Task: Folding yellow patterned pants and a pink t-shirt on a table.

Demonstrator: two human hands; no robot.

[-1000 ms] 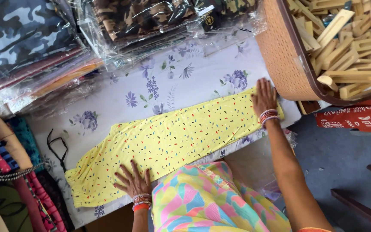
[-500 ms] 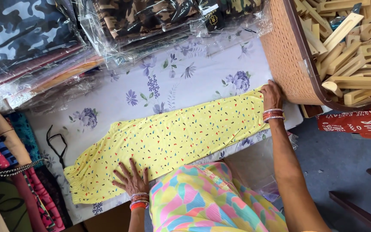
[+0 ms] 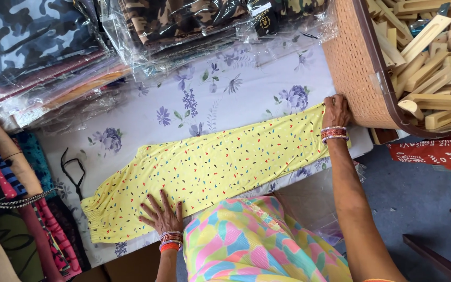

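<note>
1. Person's own clothing, pastel multi-coloured print; lay nearest the camera, just on the near side of the yellow trousers.
2. Left hand, bangles at the wrist; rested palm-down with fingers fully spread on the near edge of the yellow trousers, toward their gathered waist end. It gripped nothing and only pressed the cloth flat.
3. Yellow trousers, speckled with small coloured marks; lay flat and stretched lengthwise on the floral sheet, waist end at the left, leg end at the right beside the basket.
4. Right hand, bangles at the wrist; sat at the leg end of the yellow trousers, fingers curled down over the hem, seemingly pinching it.
5. Black cord loop; lay just beyond the waist end of the yellow trousers, apart from them.
6. Floral sheet, white with purple flowers; lay under and on the far side of the yellow trousers.
7. Woven basket, tan, filled with pale wooden pieces; stood just past the leg end of the yellow trousers.
8. Plastic-wrapped camouflage garments; were stacked well beyond the yellow trousers.
9. Step in hand, as judged: pulling the trousers taut and smooth. A next move would call for the left palm pinning the waist end while the right held its pinch on the hem, so the cloth stayed unwrinkled.
</note>
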